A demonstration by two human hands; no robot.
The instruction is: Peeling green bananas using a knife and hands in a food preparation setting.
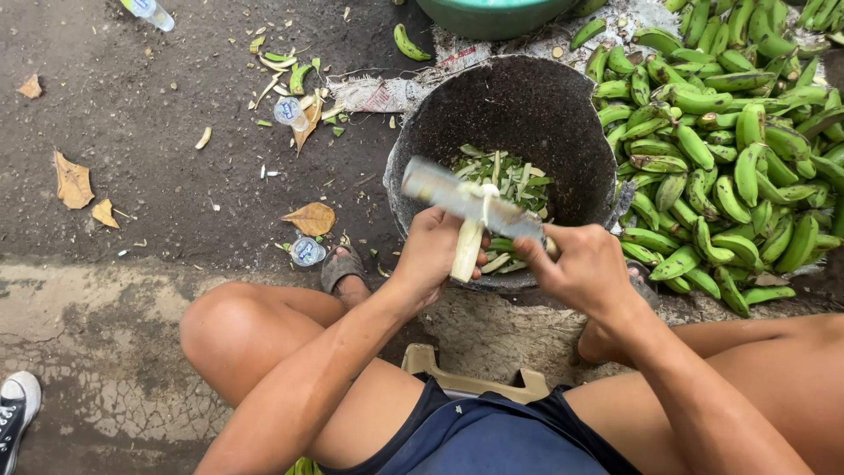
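Rough dark ground with dry leaves and a cracked concrete edge, and a heap of smooth green bananas [730,149] off to the right. Left hand [432,255], fingers clamped, holds a pale peeled banana [467,251] above the gritty black basin [580,149]; right hand [582,268] grips a flat metal knife [466,200]. A slip on that slick flesh could nick the left thumb.

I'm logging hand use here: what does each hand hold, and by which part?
Left hand grips a peeled pale banana around its upper part. Right hand holds a knife by its handle end.
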